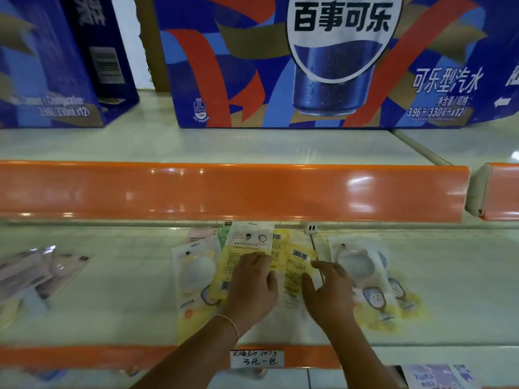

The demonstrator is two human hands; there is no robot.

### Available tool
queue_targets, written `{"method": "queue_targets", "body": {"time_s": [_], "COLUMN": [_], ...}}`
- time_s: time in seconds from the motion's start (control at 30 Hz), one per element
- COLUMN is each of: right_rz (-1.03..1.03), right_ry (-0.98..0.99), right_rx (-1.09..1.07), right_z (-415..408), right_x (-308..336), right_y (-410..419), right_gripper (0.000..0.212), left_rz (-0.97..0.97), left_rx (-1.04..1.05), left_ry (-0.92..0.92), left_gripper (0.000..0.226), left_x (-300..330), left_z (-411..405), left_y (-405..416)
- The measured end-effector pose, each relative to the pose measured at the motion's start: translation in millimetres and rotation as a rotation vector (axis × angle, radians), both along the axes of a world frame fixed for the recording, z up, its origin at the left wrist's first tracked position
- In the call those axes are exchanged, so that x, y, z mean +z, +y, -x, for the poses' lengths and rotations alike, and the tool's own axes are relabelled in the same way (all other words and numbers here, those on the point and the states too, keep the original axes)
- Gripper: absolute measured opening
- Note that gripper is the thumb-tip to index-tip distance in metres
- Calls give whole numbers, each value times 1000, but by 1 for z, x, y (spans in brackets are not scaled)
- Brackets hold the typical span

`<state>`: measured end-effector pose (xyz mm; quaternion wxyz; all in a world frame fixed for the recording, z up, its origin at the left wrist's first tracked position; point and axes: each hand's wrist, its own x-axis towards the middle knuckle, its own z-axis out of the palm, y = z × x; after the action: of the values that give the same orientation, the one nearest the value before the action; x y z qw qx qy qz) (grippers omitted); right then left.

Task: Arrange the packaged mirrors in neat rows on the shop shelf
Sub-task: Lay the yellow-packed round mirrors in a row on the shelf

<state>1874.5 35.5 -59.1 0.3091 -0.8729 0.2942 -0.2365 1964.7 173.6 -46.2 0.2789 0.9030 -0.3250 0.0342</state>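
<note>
Several packaged mirrors lie loosely overlapped on the pale shelf [126, 290]. My left hand [252, 287] rests flat on a yellow pack lying back side up [238, 265]. My right hand [327, 293] presses on a second yellow pack with a barcode [299, 262]. A face-up pack with a round white mirror [196, 276] lies left of my hands. Another face-up pack with a round mirror [356, 262] lies to the right. Both hands lie fingers spread on the packs; neither is lifted.
A heap of clear-wrapped pinkish packs [36, 273] sits at the shelf's left. An orange shelf rail [224, 189] overhangs the back. Blue cola cartons [309, 66] stand on the upper shelf. A handwritten price tag [257, 359] hangs on the front edge.
</note>
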Motion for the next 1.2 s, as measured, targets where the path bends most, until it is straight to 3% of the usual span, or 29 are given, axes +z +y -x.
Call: {"method": "queue_targets", "body": {"time_s": [0.17, 0.27, 0.37, 0.57, 0.7, 0.77, 0.8, 0.93, 1.07, 1.2], "right_rz": [-171, -219, -339, -546, -651, -682, -694, -784, -785, -494], "right_ry": [-19, 6, 22, 42, 97, 126, 111, -53, -138, -124], "right_rx": [161, 203, 172, 113, 68, 86, 109, 134, 252, 322], "right_z": [-25, -34, -38, -40, -38, -34, -31, -21, -9, 1], "right_x": [-2, -4, -4, 0, 4, 5, 6, 8, 12, 30], "right_y": [41, 51, 53, 44, 30, 23, 21, 13, 11, 13], "right_gripper": [38, 37, 38, 38, 50, 26, 13, 36, 36, 51], "left_rz": [-277, -389, -400, -221, -114, -33, -2, 97, 199, 450], "left_rx": [215, 162, 105, -49, -72, -82, -82, -55, 10, 62], "left_ry": [47, 121, 75, -89, -23, -2, 22, 155, 368, 871], "left_gripper": [51, 61, 57, 56, 49, 42, 38, 28, 32, 56], "left_x": [-4, -13, -23, -31, -28, -22, -20, -10, 15, 29], "left_z": [-18, -19, -16, 1, 5, 4, 4, 1, 2, -5], "left_y": [24, 36, 42, 44, 46, 44, 43, 32, 14, -5]}}
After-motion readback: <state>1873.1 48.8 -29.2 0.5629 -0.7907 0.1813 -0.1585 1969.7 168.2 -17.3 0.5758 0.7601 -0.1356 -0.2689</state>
